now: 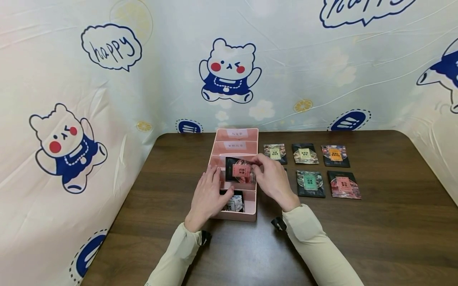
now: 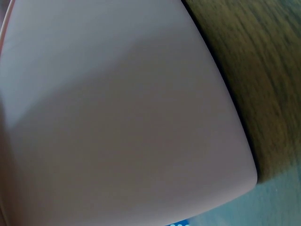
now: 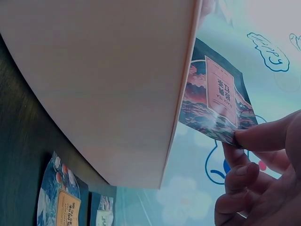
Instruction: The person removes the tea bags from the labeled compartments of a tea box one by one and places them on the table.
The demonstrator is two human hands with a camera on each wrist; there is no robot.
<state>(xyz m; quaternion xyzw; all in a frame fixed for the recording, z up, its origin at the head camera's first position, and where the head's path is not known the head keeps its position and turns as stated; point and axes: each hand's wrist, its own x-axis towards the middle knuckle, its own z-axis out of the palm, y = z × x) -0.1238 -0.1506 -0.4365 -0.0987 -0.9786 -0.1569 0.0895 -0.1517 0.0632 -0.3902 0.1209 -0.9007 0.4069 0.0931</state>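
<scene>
A long pink divided box (image 1: 236, 215) stands on the table, with labels on its rear dividers. Over its middle compartment, my right hand (image 1: 274, 179) pinches a dark tea sachet (image 1: 232, 170) with a pink label by its right edge. In the right wrist view, thumb and fingertip grip the sachet (image 3: 220, 94) at a corner, above the box rim. My left hand (image 1: 206, 197) rests against the box's left side, fingers extended and thumb reaching over the rim. Beneath that thumb, a sachet with a pale label (image 1: 236, 203) lies in the front compartment, partly hidden.
Right of the box, several sachets lie in two rows, among them an orange-labelled one (image 1: 335, 155), a green-labelled one (image 1: 310, 183) and a pink-labelled one (image 1: 344, 184). One is mostly hidden behind my right hand. A printed curtain (image 1: 286, 71) hangs behind the wooden table (image 1: 386, 230).
</scene>
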